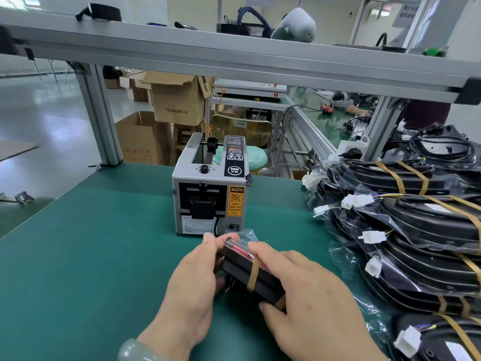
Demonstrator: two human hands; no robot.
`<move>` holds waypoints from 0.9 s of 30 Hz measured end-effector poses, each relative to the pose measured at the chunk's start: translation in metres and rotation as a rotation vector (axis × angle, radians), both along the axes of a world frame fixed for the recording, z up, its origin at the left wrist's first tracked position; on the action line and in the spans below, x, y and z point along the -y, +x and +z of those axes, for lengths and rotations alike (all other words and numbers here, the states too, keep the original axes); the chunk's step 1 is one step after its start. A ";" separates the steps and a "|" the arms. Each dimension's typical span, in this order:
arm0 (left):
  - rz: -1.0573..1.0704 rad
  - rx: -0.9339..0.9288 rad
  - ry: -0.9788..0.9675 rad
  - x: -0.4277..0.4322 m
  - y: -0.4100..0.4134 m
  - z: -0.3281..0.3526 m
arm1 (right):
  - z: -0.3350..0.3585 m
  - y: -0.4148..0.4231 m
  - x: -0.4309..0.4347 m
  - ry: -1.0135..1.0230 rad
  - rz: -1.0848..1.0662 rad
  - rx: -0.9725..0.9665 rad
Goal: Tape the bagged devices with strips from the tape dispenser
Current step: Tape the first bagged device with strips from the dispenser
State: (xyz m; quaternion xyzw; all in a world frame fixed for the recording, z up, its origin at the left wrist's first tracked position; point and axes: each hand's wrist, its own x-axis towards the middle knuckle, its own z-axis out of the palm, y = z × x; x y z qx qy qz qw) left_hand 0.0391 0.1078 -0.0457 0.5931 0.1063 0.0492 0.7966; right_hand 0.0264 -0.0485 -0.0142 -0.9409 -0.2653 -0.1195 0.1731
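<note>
Head view, only cam. Bagged device (242,269) sits mid-bench just in front of the tape dispenser (210,188), held off the green mat (91,256) btwn both hands. Left hand (192,280) curls round its far-left end; right hand (307,290) lies over the top w/ thumb tucked at the near corner. Both gripping, neither free.

Handling, as I judge it: small, rigid black block w/ a red clear-capped part at the far end, prob light. Bag is thin crinkly film, slippery & loose at the end, so grip the hard body thru the film, not the slack plastic. Keep off the clear cap; looks the most fragile bit.

One tan tape strip (253,273) already wraps the middle, matte & papery. Dispenser is a grey metal box, boxy, orange caution label; whether a cut strip waits at the outlet (203,204) is hard to tell. Right: stack of taped devices (429,230), glossy bags, white plastic connectors (372,237).
</note>
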 end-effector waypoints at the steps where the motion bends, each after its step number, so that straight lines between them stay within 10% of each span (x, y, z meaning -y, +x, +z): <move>1: -0.027 0.009 0.004 0.000 0.000 0.000 | 0.000 0.001 0.001 -0.001 0.001 0.006; 12: -0.127 0.107 0.150 -0.013 0.013 0.001 | 0.010 0.005 0.042 0.001 -0.160 -0.072; 17: -0.192 0.117 0.491 -0.019 0.028 0.011 | -0.007 0.006 0.070 0.451 -0.222 -0.296; 27: -0.291 0.053 0.331 -0.026 0.030 0.010 | -0.009 0.008 0.065 0.572 -0.264 -0.305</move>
